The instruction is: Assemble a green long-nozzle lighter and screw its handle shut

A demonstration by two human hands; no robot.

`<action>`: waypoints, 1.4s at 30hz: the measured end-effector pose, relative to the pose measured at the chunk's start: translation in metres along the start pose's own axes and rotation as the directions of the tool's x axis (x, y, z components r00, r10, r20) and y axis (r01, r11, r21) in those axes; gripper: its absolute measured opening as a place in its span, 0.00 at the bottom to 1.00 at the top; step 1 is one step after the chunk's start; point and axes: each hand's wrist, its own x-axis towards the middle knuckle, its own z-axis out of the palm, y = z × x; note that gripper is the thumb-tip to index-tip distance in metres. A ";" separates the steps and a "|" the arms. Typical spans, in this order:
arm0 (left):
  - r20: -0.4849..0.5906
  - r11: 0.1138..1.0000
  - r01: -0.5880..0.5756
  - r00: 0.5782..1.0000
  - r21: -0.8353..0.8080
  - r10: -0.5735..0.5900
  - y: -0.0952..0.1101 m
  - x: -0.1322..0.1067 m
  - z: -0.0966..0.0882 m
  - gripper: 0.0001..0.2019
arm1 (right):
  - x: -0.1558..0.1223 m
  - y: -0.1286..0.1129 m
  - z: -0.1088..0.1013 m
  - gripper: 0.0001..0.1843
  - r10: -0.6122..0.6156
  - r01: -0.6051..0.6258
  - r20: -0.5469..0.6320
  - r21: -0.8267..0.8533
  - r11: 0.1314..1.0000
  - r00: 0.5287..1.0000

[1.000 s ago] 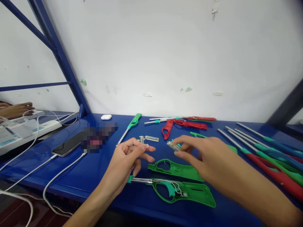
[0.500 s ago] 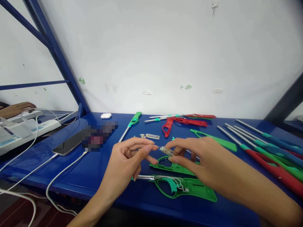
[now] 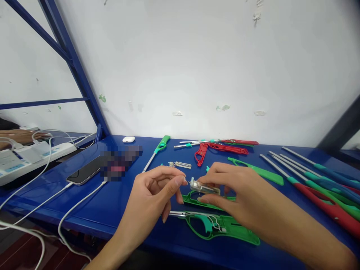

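Observation:
My right hand [image 3: 234,187] grips a clear lighter fuel tank [image 3: 207,188] by its sides, its valve end pointing left. Thumb and index finger of my left hand [image 3: 157,189] are pinched together just left of that valve, on something too small to make out. Below the hands lies an open green lighter shell half [image 3: 236,228] with a teal trigger [image 3: 206,223], white wires and a metal tube. Behind it is another green shell half [image 3: 189,199], partly covered by my right hand. A second clear fuel tank [image 3: 183,165] rests on the blue table beyond.
Red lighter shells [image 3: 230,149] and metal tubes lie near the wall. A green lighter [image 3: 163,144] is at the back left, long-tubed lighters [image 3: 312,191] at the right. Phone [image 3: 84,170], cables and power strip [image 3: 36,157] are left; another person's hand [image 3: 25,137] shows there.
My right hand has turned the fuel tank more level and its valve end now sits closer to my left fingertips. The camera view has shifted slightly.

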 end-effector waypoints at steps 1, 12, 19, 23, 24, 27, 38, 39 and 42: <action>-0.002 1.000 0.002 1.000 -0.003 -0.002 0.001 0.000 0.000 0.16 | 0.000 0.001 0.000 0.04 -0.001 0.001 0.006 -0.001 1.000 1.000; 0.046 0.994 0.109 0.993 0.007 -0.109 0.006 -0.003 0.000 0.19 | 0.006 -0.007 0.000 0.07 0.034 -0.032 -0.094 0.019 0.999 0.995; 0.024 0.986 0.164 0.986 0.017 -0.164 0.008 -0.007 0.003 0.23 | 0.009 -0.007 0.004 0.06 0.012 -0.012 -0.099 -0.003 1.000 0.995; 0.020 0.985 0.174 0.985 0.014 -0.174 0.010 -0.007 0.005 0.24 | 0.008 -0.006 0.005 0.05 0.008 -0.010 -0.104 -0.015 1.000 0.995; 0.018 0.985 0.170 0.985 0.005 -0.170 0.010 -0.007 0.005 0.24 | 0.008 -0.006 0.005 0.05 0.007 -0.008 -0.099 -0.009 1.000 0.995; 0.004 0.987 0.158 0.988 -0.014 -0.158 0.009 -0.007 0.006 0.23 | 0.007 -0.006 0.004 0.06 0.006 -0.004 -0.084 0.018 1.000 0.996; 0.034 0.992 0.119 0.992 0.031 -0.120 0.005 -0.004 0.001 0.21 | 0.007 -0.004 0.004 0.03 0.009 -0.011 -0.111 -0.014 1.000 0.994; 0.024 0.993 0.105 0.994 0.056 -0.107 0.004 -0.004 0.001 0.22 | 0.006 -0.003 0.005 0.04 0.003 -0.006 -0.112 -0.029 1.000 0.994; -0.009 0.990 0.042 0.999 0.133 -0.042 0.004 -0.004 0.003 0.21 | 0.004 0.001 0.006 0.06 -0.034 0.029 -0.101 -0.054 0.998 0.994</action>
